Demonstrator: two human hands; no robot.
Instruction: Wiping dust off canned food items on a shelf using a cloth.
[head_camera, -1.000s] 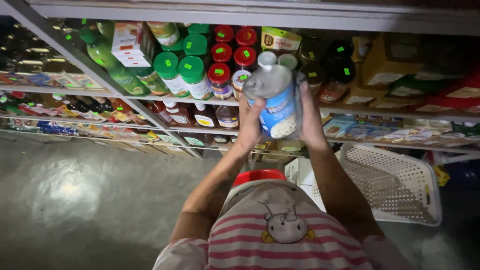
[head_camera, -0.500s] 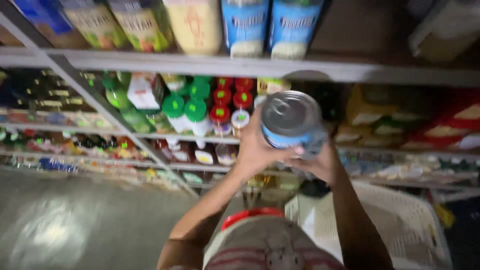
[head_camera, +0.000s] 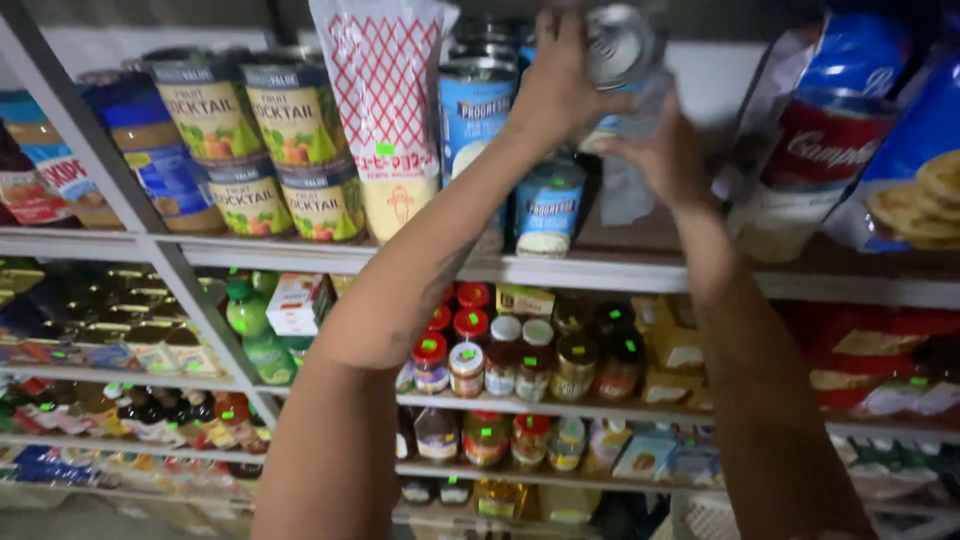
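1. Up at the top shelf, I see both arms raised — the left hand wraps its fingers over the near side of a round metal can with a silver lid and a blue label, gripping it.
2. My view shows the right hand cupped under and against the can's lower right side, closed on it too; the can is blurred and tilted, held just in front of the stacked blue-labelled soup cans.
3. Just left of the left wrist stands a tall soft pouch with a red lattice print; further left are stacked fruit tins with green-and-yellow labels.
4. Below the grey metal shelf edge sit small jars with red and white lids — well under the can.
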